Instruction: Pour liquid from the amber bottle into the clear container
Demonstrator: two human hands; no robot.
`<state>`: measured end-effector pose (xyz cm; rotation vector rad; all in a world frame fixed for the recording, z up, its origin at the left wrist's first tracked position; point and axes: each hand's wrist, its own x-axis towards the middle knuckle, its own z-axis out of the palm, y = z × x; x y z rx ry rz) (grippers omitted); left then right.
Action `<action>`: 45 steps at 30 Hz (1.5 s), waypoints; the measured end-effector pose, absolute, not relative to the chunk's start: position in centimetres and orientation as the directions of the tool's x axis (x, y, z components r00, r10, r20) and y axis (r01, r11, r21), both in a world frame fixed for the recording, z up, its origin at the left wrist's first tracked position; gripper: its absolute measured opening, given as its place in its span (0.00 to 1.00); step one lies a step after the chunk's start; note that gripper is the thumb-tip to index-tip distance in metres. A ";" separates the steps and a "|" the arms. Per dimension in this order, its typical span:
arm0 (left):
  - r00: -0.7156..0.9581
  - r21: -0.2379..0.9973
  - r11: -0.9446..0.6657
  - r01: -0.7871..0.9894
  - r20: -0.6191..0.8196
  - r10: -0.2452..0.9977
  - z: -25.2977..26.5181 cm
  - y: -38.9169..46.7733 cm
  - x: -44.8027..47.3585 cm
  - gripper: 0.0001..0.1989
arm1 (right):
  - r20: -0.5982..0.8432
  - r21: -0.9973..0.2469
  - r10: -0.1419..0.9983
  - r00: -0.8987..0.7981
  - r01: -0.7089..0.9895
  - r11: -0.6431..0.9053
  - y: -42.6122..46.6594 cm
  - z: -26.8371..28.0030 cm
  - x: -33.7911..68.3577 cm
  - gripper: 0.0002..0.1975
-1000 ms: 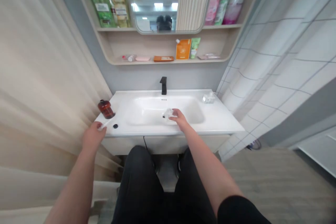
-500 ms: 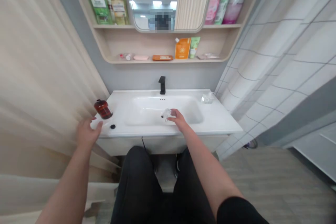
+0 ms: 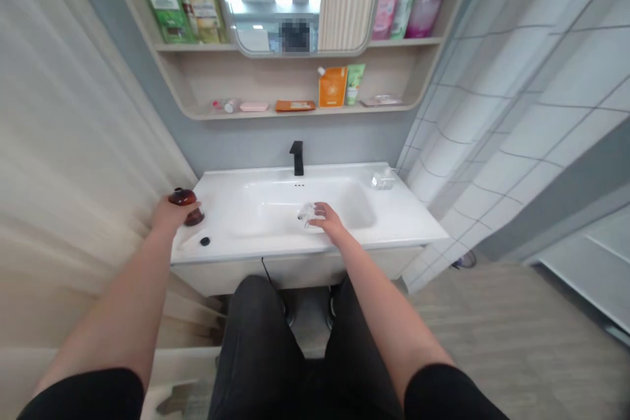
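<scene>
At the left end of the white washbasin counter (image 3: 221, 210), my left hand (image 3: 170, 215) is wrapped round a brown see-through bottle (image 3: 183, 196), which stands upright with no cap on its neck. A small black cap (image 3: 205, 241) lies on the counter in front of the bottle. My right hand (image 3: 329, 220) grips a small clear container (image 3: 307, 214) over the basin (image 3: 361, 203); its exact kind is hard to make out. The fingers partly cover it.
A black faucet (image 3: 297, 159) rises behind the basin. Another clear container (image 3: 382, 179) stands at the counter's back right. Above hangs a mirror cabinet with a shelf (image 3: 246, 115) bearing an orange pouch (image 3: 333, 86) and a green tube (image 3: 354, 84). Curtains (image 3: 98, 144) flank the left side.
My left hand has moved forward from beside the brown bottle and closed round it. The right hand still holds the clear container over the basin. The view has shifted slightly.
</scene>
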<state>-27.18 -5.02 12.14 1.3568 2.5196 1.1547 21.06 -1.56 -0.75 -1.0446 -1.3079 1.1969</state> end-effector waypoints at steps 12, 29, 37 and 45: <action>-0.397 0.792 -0.175 0.584 0.467 0.790 8.5 -2.3 -15.0 0.41 | 0.089 -0.995 0.994 -0.069 0.042 0.092 -1.1 -1.0 20.9 0.37; 0.014 0.512 -0.320 0.797 0.514 0.858 0.6 -0.8 -6.0 0.42 | -0.029 -0.984 0.976 -0.217 0.176 0.010 -0.1 -0.6 20.6 0.34; 0.035 0.351 -0.240 0.905 0.502 0.864 1.3 -1.6 -5.2 0.40 | 0.072 -0.961 0.970 -0.234 0.245 0.130 1.6 -1.4 19.9 0.33; 0.087 0.267 -0.243 0.933 0.486 0.870 1.6 -2.2 -4.6 0.37 | 0.124 -0.958 0.958 -0.260 0.219 0.183 1.7 -2.8 20.7 0.36</action>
